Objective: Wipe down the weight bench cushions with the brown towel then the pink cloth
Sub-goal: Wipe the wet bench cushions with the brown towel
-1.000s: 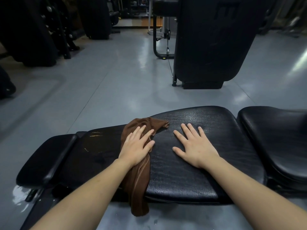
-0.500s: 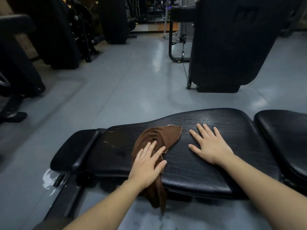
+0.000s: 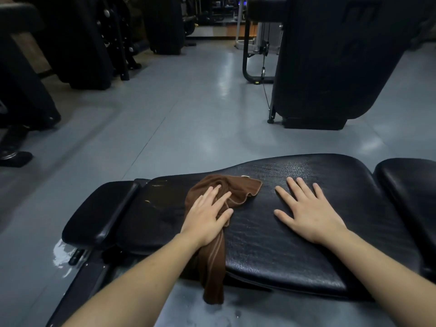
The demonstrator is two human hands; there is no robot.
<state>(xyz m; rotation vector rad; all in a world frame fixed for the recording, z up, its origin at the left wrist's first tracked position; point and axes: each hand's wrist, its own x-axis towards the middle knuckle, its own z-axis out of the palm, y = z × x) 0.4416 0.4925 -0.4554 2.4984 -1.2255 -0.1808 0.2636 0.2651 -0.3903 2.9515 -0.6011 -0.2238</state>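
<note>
A black weight bench lies across the lower view, and its long main cushion (image 3: pixel 283 244) has a wrinkled, shiny surface. A brown towel (image 3: pixel 238 188) is bunched on the cushion's left part, with one end hanging over the near edge. My left hand (image 3: pixel 207 214) presses flat on the towel with straight fingers. My right hand (image 3: pixel 306 211) rests flat on the bare cushion to the right, fingers spread. A smaller cushion (image 3: pixel 99 213) sits at the bench's left end and another (image 3: pixel 410 192) at the right. No pink cloth is in view.
Grey floor (image 3: pixel 188 119) stretches beyond the bench. A large dark machine (image 3: pixel 330 57) stands at the back right, with more black gym equipment (image 3: pixel 77 43) at the back left. A wet patch (image 3: pixel 61 253) shines on the floor under the bench's left end.
My left hand has slid the towel back and forth on the cushion: toward the near edge, then away again. The camera has swung left. My right hand stays flat.
</note>
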